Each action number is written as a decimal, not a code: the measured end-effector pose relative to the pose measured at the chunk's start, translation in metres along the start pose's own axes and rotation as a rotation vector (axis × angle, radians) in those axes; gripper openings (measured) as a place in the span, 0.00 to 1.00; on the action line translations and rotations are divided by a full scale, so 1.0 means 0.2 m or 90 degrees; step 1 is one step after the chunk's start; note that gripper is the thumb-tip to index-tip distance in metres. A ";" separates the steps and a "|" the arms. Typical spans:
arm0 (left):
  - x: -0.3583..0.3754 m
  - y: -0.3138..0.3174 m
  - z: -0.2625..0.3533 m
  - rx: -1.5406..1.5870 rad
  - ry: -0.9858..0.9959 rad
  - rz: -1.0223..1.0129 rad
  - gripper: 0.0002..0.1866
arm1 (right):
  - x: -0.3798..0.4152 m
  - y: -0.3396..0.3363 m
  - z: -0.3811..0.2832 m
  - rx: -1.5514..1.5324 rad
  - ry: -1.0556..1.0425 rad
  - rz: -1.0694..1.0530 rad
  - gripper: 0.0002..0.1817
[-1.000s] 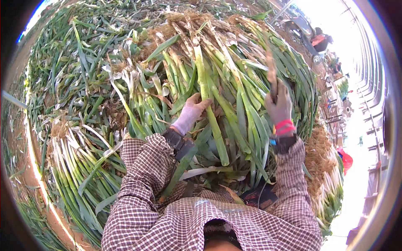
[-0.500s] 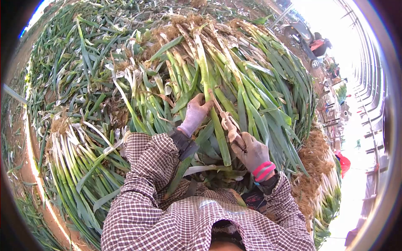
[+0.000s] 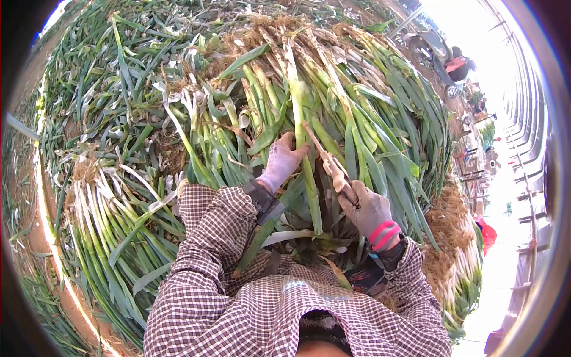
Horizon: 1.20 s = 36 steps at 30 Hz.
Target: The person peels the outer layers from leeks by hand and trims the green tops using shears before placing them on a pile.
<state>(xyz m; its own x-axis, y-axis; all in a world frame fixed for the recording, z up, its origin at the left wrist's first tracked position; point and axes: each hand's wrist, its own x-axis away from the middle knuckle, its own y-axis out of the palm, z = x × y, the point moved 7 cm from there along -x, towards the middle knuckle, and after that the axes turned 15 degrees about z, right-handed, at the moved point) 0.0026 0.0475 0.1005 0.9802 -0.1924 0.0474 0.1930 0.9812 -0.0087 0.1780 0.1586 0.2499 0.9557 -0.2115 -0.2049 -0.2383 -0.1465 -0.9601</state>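
In my gloved left hand [image 3: 282, 159], the fingers close round the green stalk of a long green onion [image 3: 299, 107]. Its rooty end points away over the pile and its cut-looking green end hangs toward me. My gloved right hand [image 3: 367, 208] grips a dirt-coated hand tool [image 3: 334, 169] with a long thin tip, shaped like an air blow gun. That tip points up and left, close beside the stalk, just right of my left fingers. Under both hands spreads a big pile of green onions [image 3: 380, 128], their brown roots at the far side.
A bundle of whiter green onions [image 3: 98, 220] lies at my left. More stand roots-up in a stack [image 3: 449, 238] at my right. Leaf scraps [image 3: 89, 89] cover the ground at upper left. A parked vehicle [image 3: 431, 50] and a red bag-like thing [image 3: 486, 234] show at right.
My right hand and the tool have moved slightly right and down, away from the stalk. The held stalk has shifted a little, and a spot on it looks blurred now.
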 end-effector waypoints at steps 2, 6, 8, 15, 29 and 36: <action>0.01 0.00 -0.01 0.011 0.004 -0.001 0.21 | -0.04 0.01 0.00 0.003 -0.022 0.031 0.17; 0.01 0.02 -0.01 0.044 0.011 -0.007 0.20 | -0.19 0.08 0.01 0.025 -0.034 0.047 0.18; 0.01 0.02 -0.02 0.023 -0.019 -0.041 0.20 | -0.29 0.12 0.01 0.030 -0.032 0.062 0.18; 0.03 0.01 0.03 0.060 -0.054 -0.051 0.20 | -0.71 0.23 0.04 0.083 -0.014 0.066 0.25; 0.08 0.07 -0.03 0.475 -0.489 -0.174 0.11 | -1.35 0.34 -0.03 -0.041 -0.022 0.071 0.26; 0.12 0.08 0.08 0.671 -0.515 -0.214 0.12 | -0.40 0.01 -0.03 -0.090 -0.011 -0.008 0.20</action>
<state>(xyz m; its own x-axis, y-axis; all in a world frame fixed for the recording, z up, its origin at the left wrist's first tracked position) 0.0289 0.0583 0.1180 0.5236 -0.7143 0.4644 -0.0675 0.5086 0.8584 0.0992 0.1695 0.2656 0.9612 -0.1922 -0.1979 -0.2476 -0.2846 -0.9261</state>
